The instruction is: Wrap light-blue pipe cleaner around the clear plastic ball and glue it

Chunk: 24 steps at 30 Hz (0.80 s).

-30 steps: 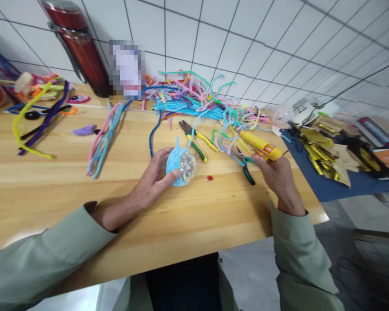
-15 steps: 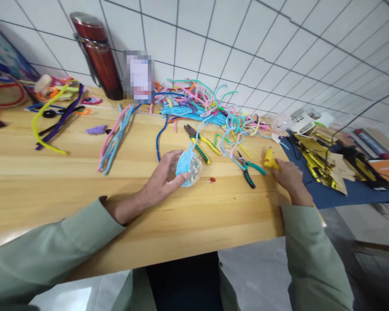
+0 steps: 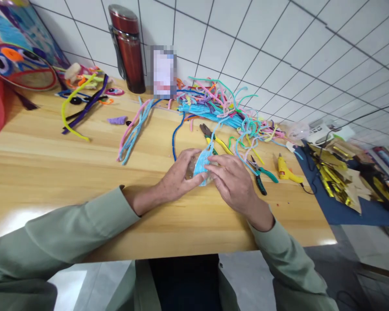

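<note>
My left hand [image 3: 178, 176] is wrapped round a clear, rounded plastic piece [image 3: 190, 168], its thumb over the front. Across that piece run side-by-side rows of light blue pipe cleaner [image 3: 201, 163], and a loose end rises toward the back. From the right, my right hand [image 3: 235, 181] presses its closed fingertips on the blue rows; part of the piece is hidden by both hands. Pliers with yellow handles [image 3: 224, 146] lie just behind. Teal-handled pliers [image 3: 268, 174] and a yellow glue gun [image 3: 285, 169] rest on the table to the right.
Along the wall lies a heap of coloured pipe cleaners [image 3: 214, 110]. A red thermos [image 3: 128, 56] and an upright blurred card or screen [image 3: 164, 73] stand at the back. More pipe cleaners [image 3: 135, 131] lie left of centre. Gold foil [image 3: 335, 166] sits on a dark blue surface at right.
My right hand has let go of the glue gun, now lying on the table, and has moved left onto the blue pipe cleaner rows. The view has shifted left.
</note>
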Each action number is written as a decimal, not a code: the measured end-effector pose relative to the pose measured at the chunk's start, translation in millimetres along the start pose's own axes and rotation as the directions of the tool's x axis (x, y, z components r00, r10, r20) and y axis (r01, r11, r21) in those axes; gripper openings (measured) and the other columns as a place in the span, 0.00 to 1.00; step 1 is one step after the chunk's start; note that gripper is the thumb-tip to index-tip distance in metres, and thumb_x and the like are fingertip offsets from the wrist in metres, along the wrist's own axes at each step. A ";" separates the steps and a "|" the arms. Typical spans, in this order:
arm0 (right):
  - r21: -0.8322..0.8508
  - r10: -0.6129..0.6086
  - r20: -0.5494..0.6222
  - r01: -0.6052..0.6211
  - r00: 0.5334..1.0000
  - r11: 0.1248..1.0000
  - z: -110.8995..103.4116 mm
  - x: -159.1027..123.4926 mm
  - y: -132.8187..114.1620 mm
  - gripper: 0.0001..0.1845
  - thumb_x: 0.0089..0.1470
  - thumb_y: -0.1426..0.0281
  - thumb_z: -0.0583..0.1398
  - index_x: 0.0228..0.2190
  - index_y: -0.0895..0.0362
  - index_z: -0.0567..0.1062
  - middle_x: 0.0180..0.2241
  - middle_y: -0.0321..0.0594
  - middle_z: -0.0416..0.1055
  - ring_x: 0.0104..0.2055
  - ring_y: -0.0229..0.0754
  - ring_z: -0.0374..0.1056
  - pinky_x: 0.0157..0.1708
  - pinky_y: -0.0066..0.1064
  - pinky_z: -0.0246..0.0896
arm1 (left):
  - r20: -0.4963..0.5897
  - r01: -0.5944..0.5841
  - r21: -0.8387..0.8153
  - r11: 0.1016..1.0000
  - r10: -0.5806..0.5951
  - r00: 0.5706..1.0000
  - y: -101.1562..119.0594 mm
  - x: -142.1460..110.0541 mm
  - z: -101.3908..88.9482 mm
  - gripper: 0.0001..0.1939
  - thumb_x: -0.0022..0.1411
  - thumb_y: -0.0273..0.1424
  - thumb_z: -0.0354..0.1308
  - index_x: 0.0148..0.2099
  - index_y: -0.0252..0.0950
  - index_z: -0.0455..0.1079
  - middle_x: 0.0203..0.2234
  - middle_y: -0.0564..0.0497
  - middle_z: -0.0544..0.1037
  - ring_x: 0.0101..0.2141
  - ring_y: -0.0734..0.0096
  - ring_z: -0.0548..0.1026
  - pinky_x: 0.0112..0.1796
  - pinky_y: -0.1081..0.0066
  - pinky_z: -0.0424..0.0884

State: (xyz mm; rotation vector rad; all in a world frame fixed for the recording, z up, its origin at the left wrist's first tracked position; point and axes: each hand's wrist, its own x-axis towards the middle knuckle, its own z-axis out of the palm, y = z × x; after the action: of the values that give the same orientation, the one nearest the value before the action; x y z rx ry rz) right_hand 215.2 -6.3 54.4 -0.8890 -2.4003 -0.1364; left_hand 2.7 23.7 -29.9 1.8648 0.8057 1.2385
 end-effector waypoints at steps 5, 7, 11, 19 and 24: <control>0.012 0.032 -0.029 -0.031 0.999 0.999 6.5 -9.3 15.1 0.20 0.68 0.78 0.58 0.55 0.48 0.79 0.55 0.46 0.82 0.57 0.53 0.78 0.57 0.54 0.73 | -0.008 -0.025 0.009 1.000 0.025 1.000 4.8 2.4 -0.4 0.27 0.72 0.40 0.64 0.67 0.41 0.63 0.60 0.39 0.73 0.62 0.50 0.73 0.64 0.46 0.70; -0.009 0.031 -0.031 -0.031 0.999 0.999 7.6 -9.8 14.3 0.19 0.69 0.77 0.58 0.55 0.48 0.79 0.54 0.46 0.82 0.57 0.53 0.78 0.56 0.54 0.73 | -0.010 -0.034 0.009 0.999 0.034 0.999 5.1 2.8 -0.5 0.27 0.71 0.40 0.64 0.67 0.42 0.62 0.60 0.40 0.73 0.62 0.50 0.73 0.64 0.46 0.71; -0.057 0.027 -0.045 -0.029 0.999 0.998 8.4 -7.7 10.2 0.17 0.69 0.77 0.58 0.53 0.48 0.79 0.53 0.45 0.83 0.55 0.53 0.79 0.56 0.53 0.75 | -0.018 -0.028 0.005 1.000 0.028 0.999 4.1 2.8 0.5 0.27 0.71 0.41 0.64 0.67 0.42 0.63 0.60 0.40 0.73 0.62 0.50 0.73 0.65 0.46 0.70; -0.042 0.004 -0.071 -0.007 0.997 0.999 9.9 -5.7 9.2 0.16 0.69 0.76 0.60 0.53 0.50 0.77 0.51 0.46 0.83 0.54 0.52 0.79 0.54 0.51 0.75 | -0.019 -0.004 -0.019 1.000 0.004 1.000 6.4 3.7 -0.2 0.29 0.69 0.42 0.67 0.67 0.41 0.64 0.61 0.38 0.73 0.63 0.47 0.73 0.65 0.45 0.70; -0.061 -0.013 -0.066 0.009 0.998 0.998 9.4 -4.7 7.8 0.12 0.70 0.76 0.60 0.51 0.51 0.76 0.49 0.46 0.83 0.54 0.50 0.79 0.55 0.48 0.75 | 0.000 -0.005 0.008 1.000 0.005 1.000 5.2 3.2 -1.0 0.28 0.70 0.41 0.66 0.67 0.41 0.63 0.61 0.38 0.73 0.63 0.49 0.73 0.64 0.47 0.71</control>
State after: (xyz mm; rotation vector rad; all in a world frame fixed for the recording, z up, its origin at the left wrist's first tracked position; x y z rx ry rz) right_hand 218.5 -0.3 43.2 -0.8852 -2.3502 -0.2407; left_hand 3.3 23.9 -23.7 1.8740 0.8081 1.2403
